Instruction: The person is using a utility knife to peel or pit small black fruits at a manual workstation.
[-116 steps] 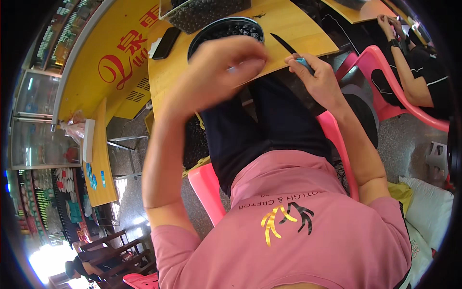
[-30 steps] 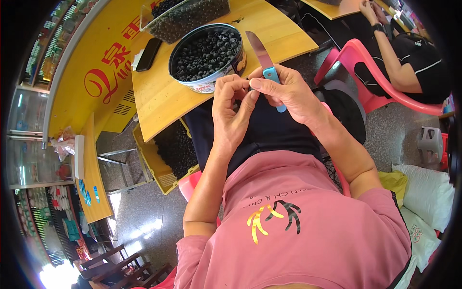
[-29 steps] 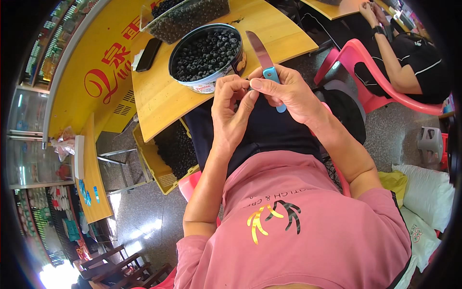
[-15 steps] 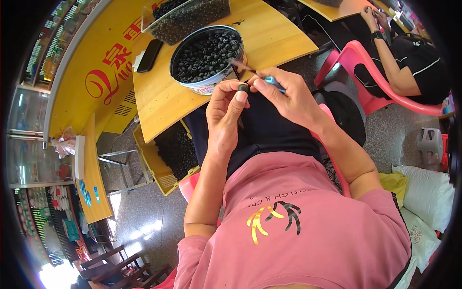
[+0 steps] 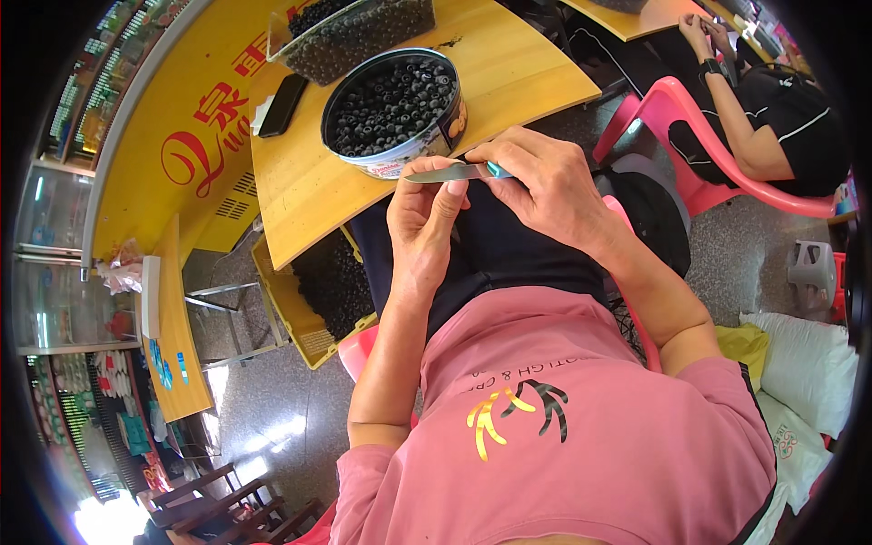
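Note:
My right hand (image 5: 549, 186) is closed round the blue handle of a small knife (image 5: 441, 173). The narrow blade points left and lies across the fingertips of my left hand (image 5: 420, 222). Those left fingers are pinched together over my lap; the small dark round piece they held a moment earlier is hidden behind the blade and thumb. Just beyond both hands stands a round tub (image 5: 381, 164) filled with small dark round pieces (image 5: 391, 107), many with a hole or dimple in the top.
The tub sits on a wooden table (image 5: 300, 204) beside a black phone (image 5: 283, 104) and a clear box (image 5: 363, 38) of similar pieces. Below left is a yellow crate (image 5: 289, 313) with more. A co-worker's arm (image 5: 740, 127) and a pink chair (image 5: 668, 95) are at right.
The knife has swung from pointing up and away from my left fingers to lying flat across them. My right hand has turned with it; the left hand has barely moved.

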